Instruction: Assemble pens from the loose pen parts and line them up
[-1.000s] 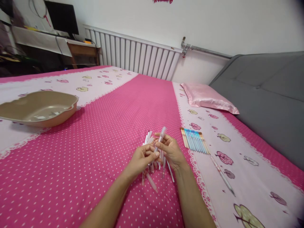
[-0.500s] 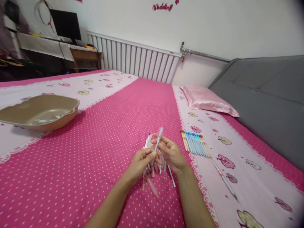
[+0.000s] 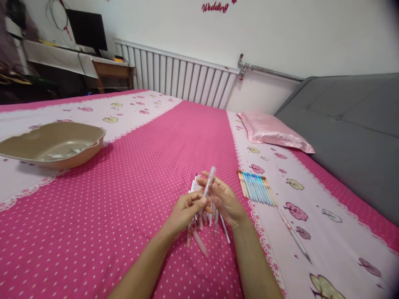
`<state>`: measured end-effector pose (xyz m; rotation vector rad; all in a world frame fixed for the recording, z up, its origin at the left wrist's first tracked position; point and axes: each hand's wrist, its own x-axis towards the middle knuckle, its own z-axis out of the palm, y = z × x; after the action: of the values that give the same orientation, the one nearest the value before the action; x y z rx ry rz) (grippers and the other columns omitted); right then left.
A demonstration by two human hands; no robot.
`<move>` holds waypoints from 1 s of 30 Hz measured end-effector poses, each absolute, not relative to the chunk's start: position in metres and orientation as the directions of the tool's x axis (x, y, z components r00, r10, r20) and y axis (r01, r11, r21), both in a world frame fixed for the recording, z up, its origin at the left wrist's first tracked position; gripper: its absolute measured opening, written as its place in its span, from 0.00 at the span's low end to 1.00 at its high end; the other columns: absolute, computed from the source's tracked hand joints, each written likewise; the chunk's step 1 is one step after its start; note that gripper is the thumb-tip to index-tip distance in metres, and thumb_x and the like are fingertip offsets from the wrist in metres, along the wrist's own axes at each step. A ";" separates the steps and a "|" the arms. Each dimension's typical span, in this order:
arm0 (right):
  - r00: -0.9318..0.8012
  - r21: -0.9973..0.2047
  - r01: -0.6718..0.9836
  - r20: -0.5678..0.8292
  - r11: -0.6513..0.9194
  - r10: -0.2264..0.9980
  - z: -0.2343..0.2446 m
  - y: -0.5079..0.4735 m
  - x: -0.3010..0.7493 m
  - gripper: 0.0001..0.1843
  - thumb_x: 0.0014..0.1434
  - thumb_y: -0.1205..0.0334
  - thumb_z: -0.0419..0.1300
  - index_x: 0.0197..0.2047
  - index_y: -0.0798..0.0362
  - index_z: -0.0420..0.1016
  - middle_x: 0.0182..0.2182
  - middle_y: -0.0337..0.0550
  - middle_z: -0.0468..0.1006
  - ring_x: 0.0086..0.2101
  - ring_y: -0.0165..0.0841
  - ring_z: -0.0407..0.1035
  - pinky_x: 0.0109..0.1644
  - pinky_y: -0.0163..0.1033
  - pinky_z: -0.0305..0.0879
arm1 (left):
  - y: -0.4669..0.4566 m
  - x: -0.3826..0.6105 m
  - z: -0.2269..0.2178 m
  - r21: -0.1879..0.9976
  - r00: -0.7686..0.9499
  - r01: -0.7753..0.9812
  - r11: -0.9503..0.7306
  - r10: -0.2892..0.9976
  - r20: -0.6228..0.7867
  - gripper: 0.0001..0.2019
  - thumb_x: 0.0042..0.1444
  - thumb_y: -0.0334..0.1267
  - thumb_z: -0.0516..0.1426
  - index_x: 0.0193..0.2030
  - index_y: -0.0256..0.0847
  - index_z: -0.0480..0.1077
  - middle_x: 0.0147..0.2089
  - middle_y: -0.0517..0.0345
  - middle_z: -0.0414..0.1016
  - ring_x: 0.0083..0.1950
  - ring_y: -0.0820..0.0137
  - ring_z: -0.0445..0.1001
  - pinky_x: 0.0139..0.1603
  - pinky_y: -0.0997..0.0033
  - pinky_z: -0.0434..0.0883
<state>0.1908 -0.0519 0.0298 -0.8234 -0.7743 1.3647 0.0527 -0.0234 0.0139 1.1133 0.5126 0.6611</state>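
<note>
My left hand (image 3: 189,209) pinches a translucent pale pink pen (image 3: 209,182) near its lower end, between thumb and fingers. The pen points up and slightly to the right. My right hand (image 3: 225,201) is close around its upper part, fingers spread and loosely bent behind the pen; whether they touch it is hard to see. Below both hands is a loose pile of clear and whitish pen parts (image 3: 200,244), partly hidden by the fingers. To the right, a neat row of blue and peach pens (image 3: 257,189) lies on the bedspread, with one white-and-pink pen (image 3: 294,236) apart below it.
A beige plastic basin (image 3: 77,160) holding a few small whitish pieces stands on the bed at left. At right are a pink satin pillow (image 3: 271,133) and a grey headboard (image 3: 349,120). A white radiator (image 3: 177,77) runs along the wall behind the pink dotted bedspread (image 3: 131,199).
The fingers of my right hand have loosened and spread around the pen's upper part. My left hand keeps its pinch. The view has shifted very slightly.
</note>
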 end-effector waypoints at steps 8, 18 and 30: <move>0.048 -0.875 -0.484 -0.006 0.018 0.999 0.026 -0.050 0.193 0.26 0.46 0.62 0.68 0.50 0.49 0.72 0.37 0.42 0.78 0.22 0.23 0.64 0.21 0.29 0.65 | -0.022 0.051 0.015 0.931 0.731 -0.208 0.300 0.680 -0.056 0.17 0.54 0.48 0.58 0.39 0.33 0.70 0.30 0.51 0.76 0.23 0.72 0.73 0.22 0.75 0.68; 0.106 -0.892 -0.449 0.007 0.054 0.994 0.027 -0.052 0.187 0.25 0.40 0.62 0.72 0.44 0.50 0.75 0.33 0.38 0.74 0.30 0.27 0.68 0.28 0.28 0.66 | -0.021 0.053 0.011 0.948 0.741 -0.199 0.249 0.671 -0.021 0.16 0.53 0.48 0.60 0.36 0.33 0.70 0.29 0.52 0.75 0.22 0.74 0.72 0.23 0.75 0.69; 0.060 -0.883 -0.468 0.015 0.041 0.998 0.026 -0.050 0.192 0.22 0.47 0.65 0.68 0.48 0.49 0.75 0.35 0.41 0.79 0.25 0.23 0.67 0.28 0.28 0.66 | -0.022 0.050 0.016 0.940 0.751 -0.211 0.268 0.661 -0.020 0.17 0.56 0.49 0.56 0.38 0.33 0.70 0.28 0.52 0.75 0.23 0.72 0.72 0.22 0.75 0.67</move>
<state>0.1924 -0.0495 0.0259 -0.8493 -0.8199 1.3418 0.0497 -0.0219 0.0158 1.1603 0.4565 0.6159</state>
